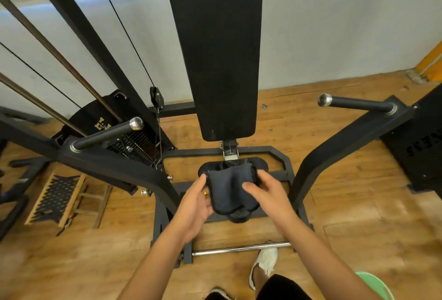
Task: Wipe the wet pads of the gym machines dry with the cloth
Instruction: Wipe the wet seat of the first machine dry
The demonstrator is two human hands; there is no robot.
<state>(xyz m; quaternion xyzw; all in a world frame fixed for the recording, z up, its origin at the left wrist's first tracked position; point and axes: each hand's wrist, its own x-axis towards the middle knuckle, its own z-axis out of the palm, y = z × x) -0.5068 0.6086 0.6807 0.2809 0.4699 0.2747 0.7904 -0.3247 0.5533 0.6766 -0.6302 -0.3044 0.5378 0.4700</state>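
The cloth [229, 189] is dark blue-grey, thick and soft, bunched into lengthwise folds with a rounded lower hem. I hold it between both hands. My left hand [196, 200] grips its left edge, with the thumb lying along the top of that edge and the fingers curled underneath. My right hand [267, 194] pinches the right side, thumb pressed on the upper face and fingers wrapped round the edge. The cloth hangs over the machine's black seat pad [238, 217] and hides most of it. Only the pad's front tip and back rim show, and I cannot tell whether the cloth touches the pad. Below me are my pale shoe [265, 261] and a chrome foot bar [241, 248] on the wooden floor [358, 204]. Beyond the seat the long black back pad [215, 48] rises upright. A left handle [107, 133] and a right handle [356, 103], both capped in silver, flank it. The weight stack [134, 146] stands to the left, against a plain grey wall [334, 24].
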